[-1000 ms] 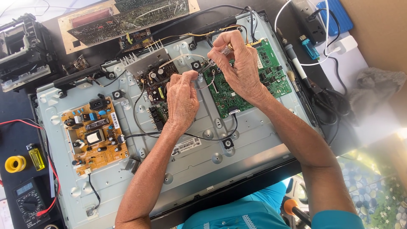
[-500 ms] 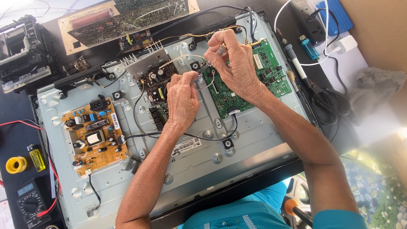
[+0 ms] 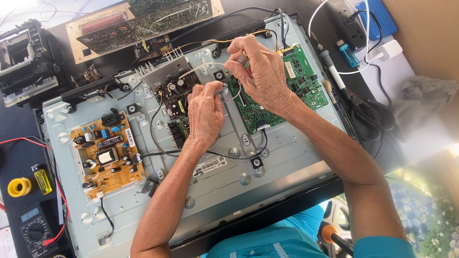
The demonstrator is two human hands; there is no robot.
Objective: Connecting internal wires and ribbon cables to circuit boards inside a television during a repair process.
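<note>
The metal back of a flat screen [image 3: 267, 157] lies open on the bench, with three circuit boards on it. My left hand [image 3: 205, 112] rests over the dark middle board [image 3: 174, 102], its fingertips pinched on a thin wire [image 3: 224, 98] at the edge of the green board [image 3: 296, 81]. My right hand [image 3: 260, 71] hovers just above and to the right, with its fingers closed around a small shiny slim piece [image 3: 244, 55]. A pale wire [image 3: 205, 67] runs from there toward the finned heat sink [image 3: 162, 71]. The fingertips of both hands nearly meet.
An orange power board [image 3: 105, 153] sits on the panel's left. A multimeter [image 3: 36, 229], yellow solder spool [image 3: 19, 186] and small yellow bottle [image 3: 42, 179] lie at far left. A soldering iron [image 3: 334, 79], blue lighter [image 3: 348, 53] and power strip [image 3: 356, 24] lie at right; a brown board [image 3: 138, 21] behind.
Both hands stay at the same spot between the middle and green boards. My right hand's fingers have edged slightly left, closer to my left hand's fingertips.
</note>
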